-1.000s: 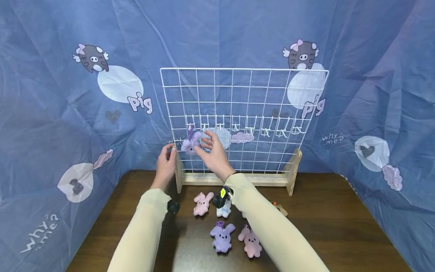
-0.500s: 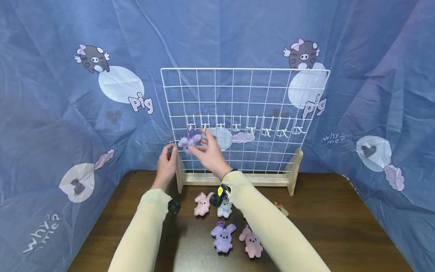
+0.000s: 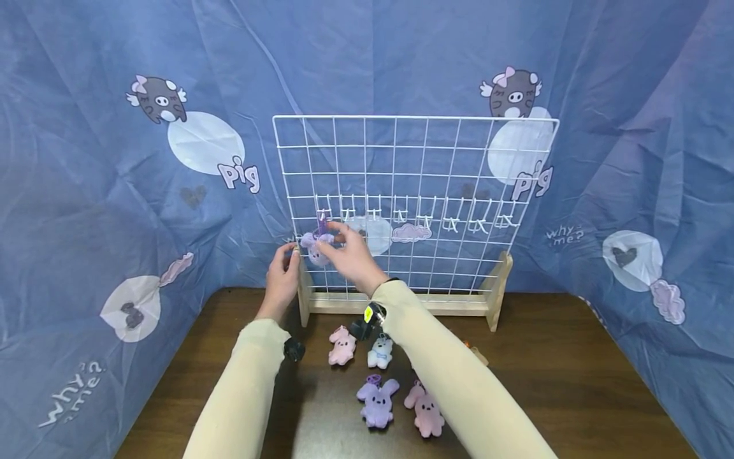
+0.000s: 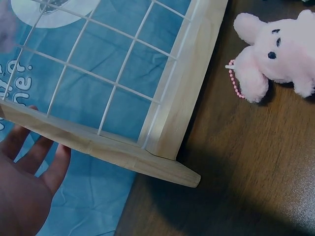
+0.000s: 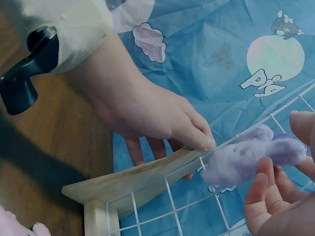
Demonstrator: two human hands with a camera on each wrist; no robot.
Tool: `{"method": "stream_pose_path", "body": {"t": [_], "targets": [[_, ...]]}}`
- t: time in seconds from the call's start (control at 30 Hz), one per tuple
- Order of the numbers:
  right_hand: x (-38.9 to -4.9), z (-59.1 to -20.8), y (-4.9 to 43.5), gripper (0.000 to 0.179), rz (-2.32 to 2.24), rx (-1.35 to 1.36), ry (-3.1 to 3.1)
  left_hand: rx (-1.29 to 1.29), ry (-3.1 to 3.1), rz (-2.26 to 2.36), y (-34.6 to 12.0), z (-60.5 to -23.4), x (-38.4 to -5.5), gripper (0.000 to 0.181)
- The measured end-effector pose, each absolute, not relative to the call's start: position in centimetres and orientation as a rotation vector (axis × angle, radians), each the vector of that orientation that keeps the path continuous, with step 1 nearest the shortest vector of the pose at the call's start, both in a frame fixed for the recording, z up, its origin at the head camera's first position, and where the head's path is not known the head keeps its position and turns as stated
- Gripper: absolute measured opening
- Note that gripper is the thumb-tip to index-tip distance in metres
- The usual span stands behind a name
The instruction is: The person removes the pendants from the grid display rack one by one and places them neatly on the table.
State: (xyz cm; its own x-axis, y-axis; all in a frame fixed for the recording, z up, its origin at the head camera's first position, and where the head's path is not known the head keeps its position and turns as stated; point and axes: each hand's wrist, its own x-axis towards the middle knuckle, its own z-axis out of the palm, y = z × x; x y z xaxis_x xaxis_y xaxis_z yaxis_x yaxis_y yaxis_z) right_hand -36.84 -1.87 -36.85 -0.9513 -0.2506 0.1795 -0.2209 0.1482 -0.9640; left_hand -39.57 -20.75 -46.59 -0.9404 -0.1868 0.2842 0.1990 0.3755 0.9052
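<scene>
A purple plush bunny keychain hangs by its purple strap from the leftmost hook of a white wire grid rack. My right hand is at the bunny's right side, thumb over its front and index finger up by the strap. In the right wrist view, the curled fingers touch the plush bunny, one ear lying between them and the thumb. My left hand grips the rack's left wooden upright, thumb on one side and fingers on the other.
More hooks line the grid to the right. On the brown table lie a light pink bunny, a white plush with a blue bow, a purple bunny and a pink bunny. The right sleeve partly covers a brown item.
My right hand has moved slightly left, from beside the hanging bunny onto it, and its index finger now reaches the strap. The bunny has turned and shifted a little. My left hand has stayed put.
</scene>
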Motion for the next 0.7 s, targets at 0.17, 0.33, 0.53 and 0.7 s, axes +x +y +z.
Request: {"method": "stream_pose_path", "body": {"t": [0.17, 0.33, 0.53, 0.7], "targets": [[-37.07, -36.64, -2.14, 0.046, -1.915, -0.495, 2.391, -0.012, -2.305, -1.587, -20.77, -46.58, -39.47, 0.042], [-37.12, -36.45, -2.28, 0.041, -1.911, -0.489, 2.417, -0.022, -2.305, -1.594, -20.71, -46.51, -39.36, 0.043], [-37.2, -36.46, -2.45, 0.032, -1.928, -0.496, 2.439, -0.011, -2.313, -1.583, -20.71, -46.67, -39.41, 0.042], [-37.27, -36.5, -2.54, 0.024, -1.918, -0.527, 2.497, -0.004, -2.308, -1.594, -20.73, -46.63, -39.41, 0.041]]}}
